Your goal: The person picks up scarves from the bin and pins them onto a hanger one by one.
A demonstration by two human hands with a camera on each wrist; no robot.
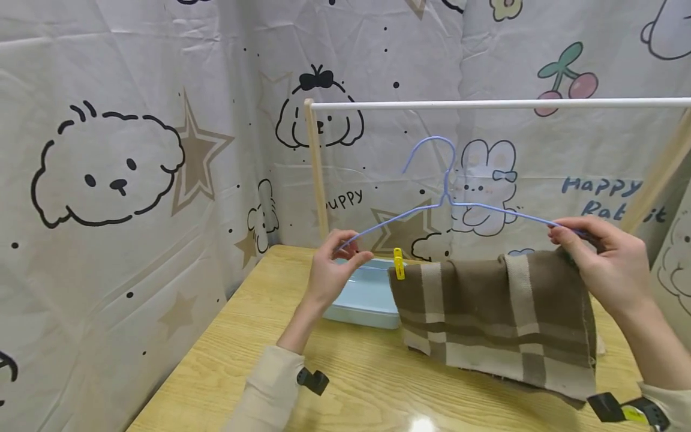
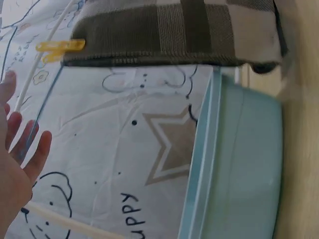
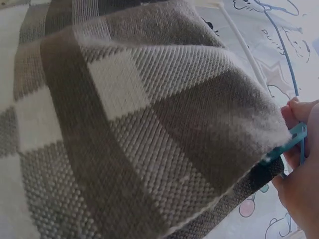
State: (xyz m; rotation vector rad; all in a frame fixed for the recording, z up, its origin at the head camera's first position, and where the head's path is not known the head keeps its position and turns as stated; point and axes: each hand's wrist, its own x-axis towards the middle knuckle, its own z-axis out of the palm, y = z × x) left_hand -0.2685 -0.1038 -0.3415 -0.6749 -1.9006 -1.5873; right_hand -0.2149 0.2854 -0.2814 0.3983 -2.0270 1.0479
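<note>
A blue wire clothes hanger (image 1: 445,197) is raised upright above the table, its hook at the top. My left hand (image 1: 330,267) holds its left corner with fingers and thumb. At the right corner, my right hand (image 1: 612,261) pinches the wire. From the lower bar hangs a brown and cream checked cloth (image 1: 475,300), folded over. A yellow clothespin (image 1: 399,264) clips the cloth's left end to the bar. In the right wrist view, a teal clothespin (image 3: 286,145) grips the other end, beside my right fingers.
Behind the hanger stands a rack with a white rod (image 1: 486,104) and wooden posts (image 1: 314,162). A light blue plastic basin (image 1: 367,317) sits on the wooden table (image 1: 259,354), partly behind the cloth. A printed curtain (image 1: 135,270) encloses the table's back and left.
</note>
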